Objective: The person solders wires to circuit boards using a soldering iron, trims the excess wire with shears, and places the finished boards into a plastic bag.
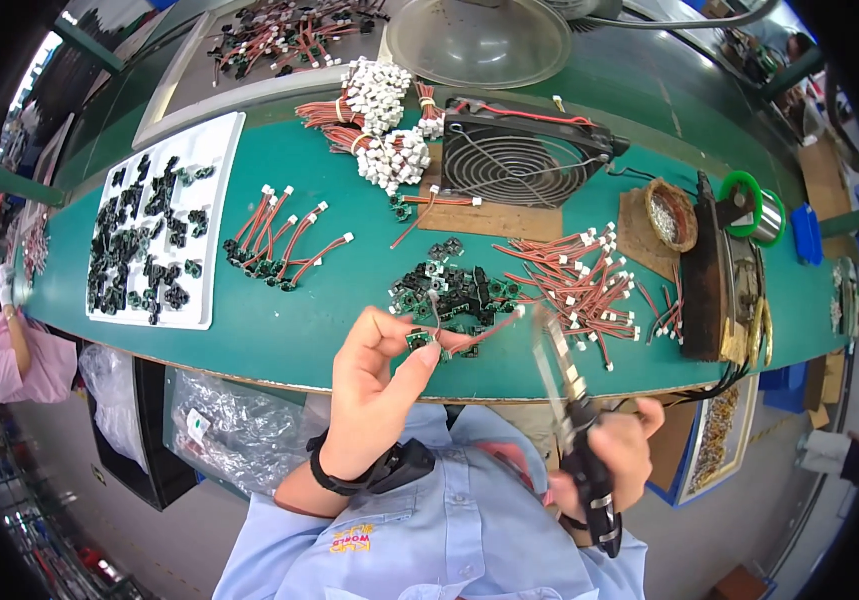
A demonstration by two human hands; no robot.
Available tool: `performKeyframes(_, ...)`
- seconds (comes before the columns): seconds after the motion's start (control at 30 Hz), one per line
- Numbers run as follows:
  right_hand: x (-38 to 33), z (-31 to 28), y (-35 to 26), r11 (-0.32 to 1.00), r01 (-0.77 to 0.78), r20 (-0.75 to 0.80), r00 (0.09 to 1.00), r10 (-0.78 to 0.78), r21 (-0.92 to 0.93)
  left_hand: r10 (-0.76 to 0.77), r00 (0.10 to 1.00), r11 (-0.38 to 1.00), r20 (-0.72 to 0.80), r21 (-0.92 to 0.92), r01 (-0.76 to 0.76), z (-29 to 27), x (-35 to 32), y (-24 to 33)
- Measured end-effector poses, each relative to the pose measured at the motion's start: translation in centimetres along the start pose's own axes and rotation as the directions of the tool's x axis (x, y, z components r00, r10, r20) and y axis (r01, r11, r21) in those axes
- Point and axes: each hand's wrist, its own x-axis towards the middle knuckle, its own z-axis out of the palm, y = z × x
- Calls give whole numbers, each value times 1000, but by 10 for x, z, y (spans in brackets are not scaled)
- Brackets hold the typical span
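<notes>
My left hand point(369, 395) is raised over the front edge of the green bench, thumb and fingers pinched on a small circuit board point(417, 340). A red wire lead point(484, 335) with a white plug trails from it to the right. Wrapped round the black handle of a soldering iron point(587, 455) is my right hand point(621, 450); the iron's metal end points up toward the bench and is smeared by motion. Just beyond my left hand is a heap of small dark boards point(449, 295). Right of that heap spread loose red leads with white plugs point(579, 285).
A white tray point(224, 190) of boards stands at left, with wired boards point(279, 245) beside it. Behind are bundled leads point(379, 95) and a black fan point(519, 165). At right are a round bowl point(671, 215), a solder spool point(767, 218) and a dark metal box point(706, 290).
</notes>
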Motion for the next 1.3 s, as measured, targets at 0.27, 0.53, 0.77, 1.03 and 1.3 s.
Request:
performKeyframes(0.27, 0, 1, -8, 999, 1, 282, 959, -14, 48, 73, 995, 991, 65, 111, -80, -6, 7, -6)
performKeyframes(0.53, 0, 5, -9, 998, 4, 276, 961, -21, 62, 66, 997, 996, 38, 61, -69, -3, 5, -7)
performKeyframes(0.77, -1, 6, -9, 998, 6, 279, 960, -22, 60, 81, 996, 992, 45, 94, -85, -4, 2, -7)
performKeyframes(1.03, -1, 5, -8, 998, 15, 277, 960, -31, 61, 134, 989, 965, 67, 218, -146, -5, 1, -5)
performKeyframes(1.3, -3, 3, -6, 999, 36, 286, 957, -45, 39, 135, 988, 955, 71, 258, -149, -4, 1, -4)
